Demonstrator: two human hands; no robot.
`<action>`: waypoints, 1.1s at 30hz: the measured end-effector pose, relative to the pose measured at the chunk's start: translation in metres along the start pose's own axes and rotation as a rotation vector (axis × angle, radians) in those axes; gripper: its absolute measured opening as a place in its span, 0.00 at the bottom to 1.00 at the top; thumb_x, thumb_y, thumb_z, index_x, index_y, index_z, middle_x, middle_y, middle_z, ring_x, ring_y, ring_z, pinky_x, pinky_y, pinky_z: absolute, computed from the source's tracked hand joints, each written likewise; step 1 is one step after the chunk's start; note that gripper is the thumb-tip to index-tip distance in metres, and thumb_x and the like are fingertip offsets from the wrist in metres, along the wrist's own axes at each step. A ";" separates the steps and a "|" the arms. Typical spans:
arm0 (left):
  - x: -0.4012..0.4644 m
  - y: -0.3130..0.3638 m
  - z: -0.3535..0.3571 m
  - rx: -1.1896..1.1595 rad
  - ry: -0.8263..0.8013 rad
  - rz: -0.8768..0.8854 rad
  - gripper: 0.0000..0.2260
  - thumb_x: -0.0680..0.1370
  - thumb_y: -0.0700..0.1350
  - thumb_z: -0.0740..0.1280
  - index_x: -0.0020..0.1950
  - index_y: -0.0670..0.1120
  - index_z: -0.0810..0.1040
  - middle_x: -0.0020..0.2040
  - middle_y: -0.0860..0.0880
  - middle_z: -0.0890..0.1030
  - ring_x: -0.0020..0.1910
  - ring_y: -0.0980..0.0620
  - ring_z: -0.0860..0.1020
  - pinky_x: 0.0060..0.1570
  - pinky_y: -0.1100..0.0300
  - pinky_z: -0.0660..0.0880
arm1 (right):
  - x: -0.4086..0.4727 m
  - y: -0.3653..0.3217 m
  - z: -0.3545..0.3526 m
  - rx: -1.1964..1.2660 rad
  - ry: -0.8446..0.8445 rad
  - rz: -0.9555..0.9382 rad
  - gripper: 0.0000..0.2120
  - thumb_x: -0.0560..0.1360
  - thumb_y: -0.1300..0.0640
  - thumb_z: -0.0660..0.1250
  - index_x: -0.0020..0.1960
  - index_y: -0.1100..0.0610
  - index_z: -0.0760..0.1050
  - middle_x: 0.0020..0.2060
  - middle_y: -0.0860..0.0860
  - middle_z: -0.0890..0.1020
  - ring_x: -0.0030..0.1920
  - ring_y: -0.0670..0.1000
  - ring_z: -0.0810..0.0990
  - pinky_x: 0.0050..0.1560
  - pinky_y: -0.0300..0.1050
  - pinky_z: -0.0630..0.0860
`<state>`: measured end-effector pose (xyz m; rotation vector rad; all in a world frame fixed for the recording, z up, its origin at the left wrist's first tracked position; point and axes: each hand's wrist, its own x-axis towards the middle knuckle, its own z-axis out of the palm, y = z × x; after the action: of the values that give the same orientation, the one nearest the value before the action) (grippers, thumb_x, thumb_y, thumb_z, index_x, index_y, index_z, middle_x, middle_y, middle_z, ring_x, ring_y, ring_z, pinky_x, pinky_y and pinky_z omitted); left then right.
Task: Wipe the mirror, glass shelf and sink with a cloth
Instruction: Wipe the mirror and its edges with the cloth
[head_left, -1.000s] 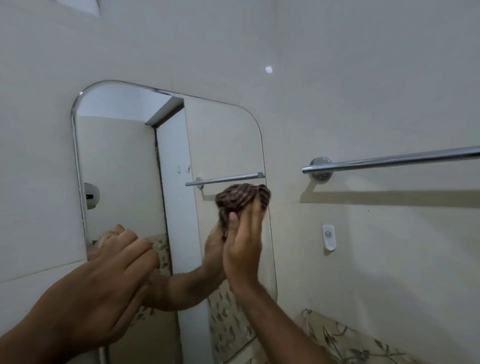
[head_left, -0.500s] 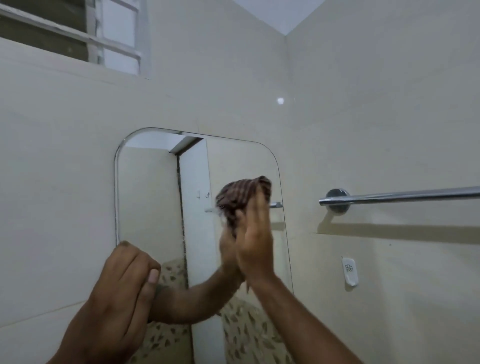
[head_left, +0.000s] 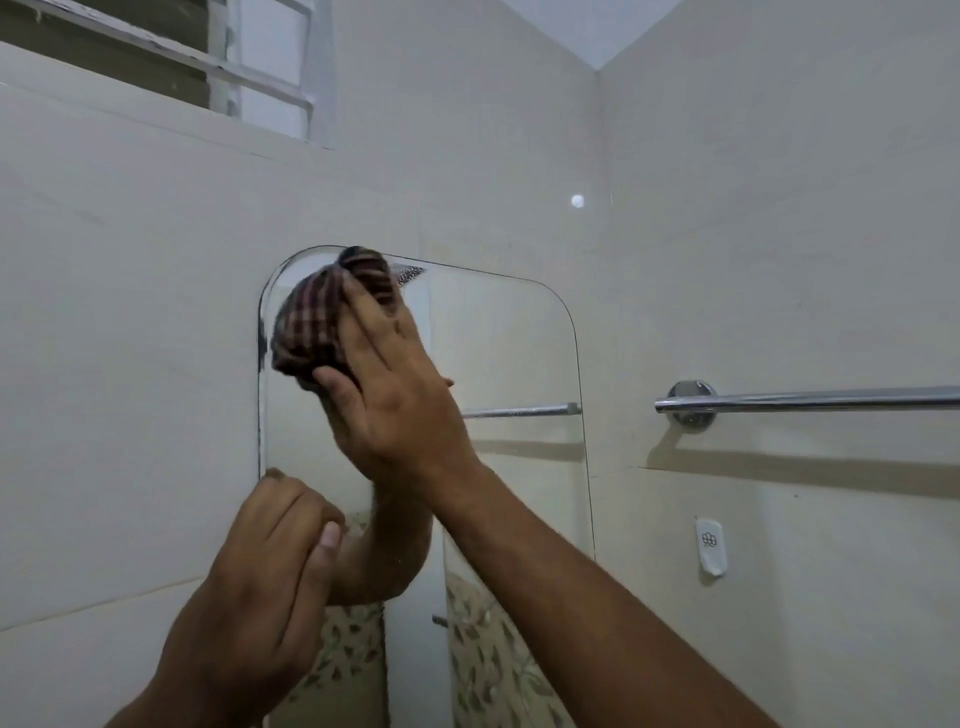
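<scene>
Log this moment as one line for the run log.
step: mirror wipe | right hand: presses checked cloth at top-left corner | left hand: on lower-left edge, fingers curled | shelf, sink: out of view
</scene>
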<state>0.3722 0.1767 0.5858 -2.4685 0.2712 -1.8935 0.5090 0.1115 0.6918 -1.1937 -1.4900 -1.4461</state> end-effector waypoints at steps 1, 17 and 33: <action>0.000 0.000 0.000 -0.006 -0.001 -0.013 0.12 0.82 0.45 0.53 0.44 0.46 0.73 0.43 0.50 0.72 0.45 0.51 0.72 0.47 0.56 0.68 | 0.001 0.002 0.001 -0.021 -0.012 -0.061 0.26 0.82 0.53 0.60 0.75 0.67 0.65 0.77 0.59 0.64 0.78 0.63 0.58 0.75 0.59 0.61; -0.003 0.004 -0.008 -0.151 0.457 -0.134 0.12 0.80 0.36 0.54 0.38 0.38 0.71 0.37 0.46 0.69 0.37 0.45 0.68 0.40 0.55 0.65 | -0.133 -0.023 -0.005 -0.052 -0.317 -0.565 0.22 0.81 0.53 0.66 0.72 0.62 0.72 0.73 0.57 0.70 0.77 0.66 0.60 0.76 0.63 0.61; -0.006 -0.002 0.000 -0.146 0.407 -0.093 0.11 0.79 0.34 0.55 0.39 0.37 0.72 0.36 0.41 0.70 0.36 0.46 0.69 0.38 0.56 0.65 | -0.101 -0.012 0.000 -0.016 -0.144 -0.154 0.25 0.83 0.54 0.56 0.74 0.68 0.66 0.74 0.66 0.65 0.76 0.69 0.61 0.73 0.65 0.64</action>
<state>0.3711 0.1791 0.5804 -2.1843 0.3145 -2.4919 0.5283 0.0989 0.5925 -1.2378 -1.7031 -1.5014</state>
